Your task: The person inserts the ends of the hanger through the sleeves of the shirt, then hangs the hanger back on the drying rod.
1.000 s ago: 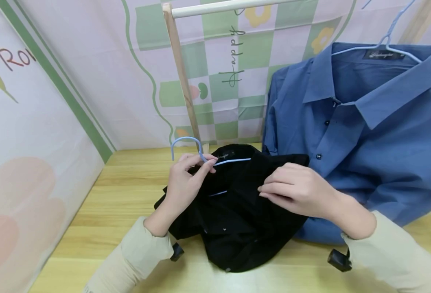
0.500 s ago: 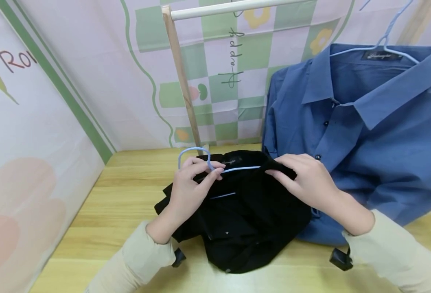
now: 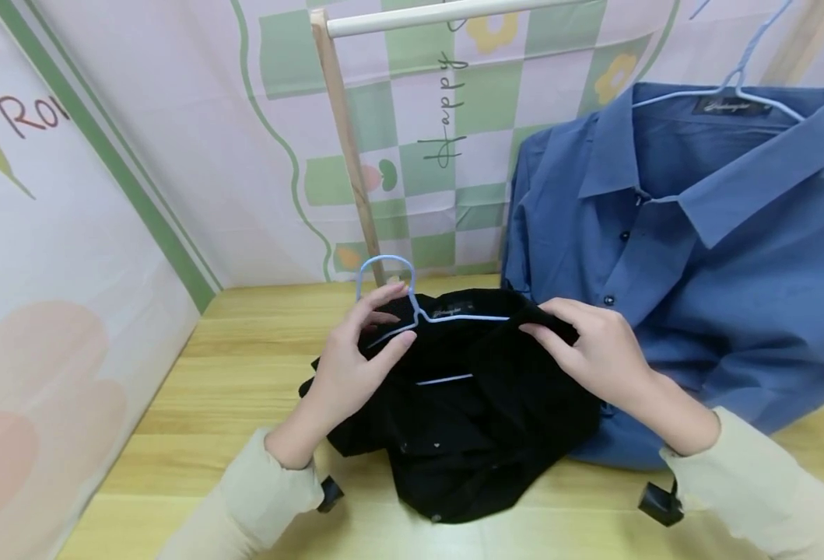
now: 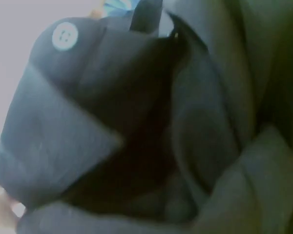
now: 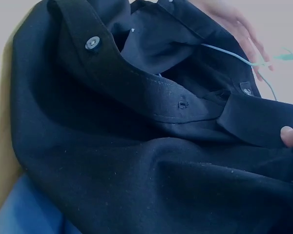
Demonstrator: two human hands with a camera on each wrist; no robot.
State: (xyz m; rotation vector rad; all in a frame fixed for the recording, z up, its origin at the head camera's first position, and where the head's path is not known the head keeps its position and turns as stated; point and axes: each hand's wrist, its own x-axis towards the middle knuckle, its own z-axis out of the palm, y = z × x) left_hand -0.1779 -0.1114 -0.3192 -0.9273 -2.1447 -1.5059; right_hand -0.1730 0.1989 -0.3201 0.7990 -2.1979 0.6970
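Observation:
A black button-up shirt (image 3: 482,459) lies bunched on the wooden table, with a light-blue wire hanger (image 3: 473,317) inside its collar opening. The hook stands up above the collar. My left hand (image 3: 345,365) is at the hanger's neck, thumb and fingers parted on either side of it. My right hand (image 3: 604,346) pinches the right side of the shirt's collar, near the hanger's arm. In the right wrist view, my thumb (image 5: 290,136) lies on the collar flap (image 5: 263,122). Dark shirt cloth (image 4: 53,136) with a pale button fills the left wrist view.
A blue shirt (image 3: 671,288) on another light-blue hanger (image 3: 741,74) hangs at the right, close behind my right hand. A clothes rack with a wooden post (image 3: 348,148) and pale rail (image 3: 440,12) stands at the back. Patterned cloth (image 3: 103,187) covers the walls.
My right hand has taken hold of the collar's right side. My left hand has let go of the hanger's neck, its fingers spreading apart. The hanger and collar have shifted slightly right.

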